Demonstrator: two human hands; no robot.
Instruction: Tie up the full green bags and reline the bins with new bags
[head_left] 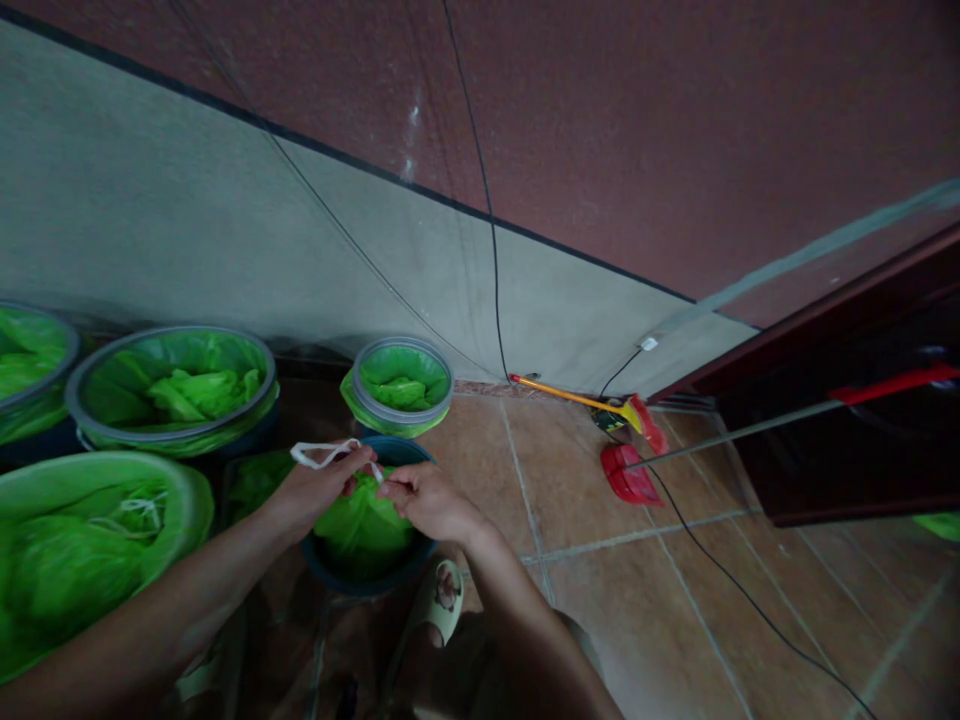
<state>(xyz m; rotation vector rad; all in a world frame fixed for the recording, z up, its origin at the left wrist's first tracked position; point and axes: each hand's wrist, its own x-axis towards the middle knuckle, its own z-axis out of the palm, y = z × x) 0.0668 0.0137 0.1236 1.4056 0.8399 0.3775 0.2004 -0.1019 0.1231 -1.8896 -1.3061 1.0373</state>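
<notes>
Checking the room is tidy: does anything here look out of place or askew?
Mostly orderly. The broom and red dustpan lie flat on the tile floor by the wall, and a black cable trails loose across the tiles.

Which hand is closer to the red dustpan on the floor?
Right. The right hand is over the blue bin, on the side facing the red dustpan; the left hand is farther across.

Hemmed in left and rear by 4 lined bins [171, 388]. Open tile floor [675, 600] to the right, crossed by a cable [739, 585]; dustpan [628, 478] beyond.
</notes>
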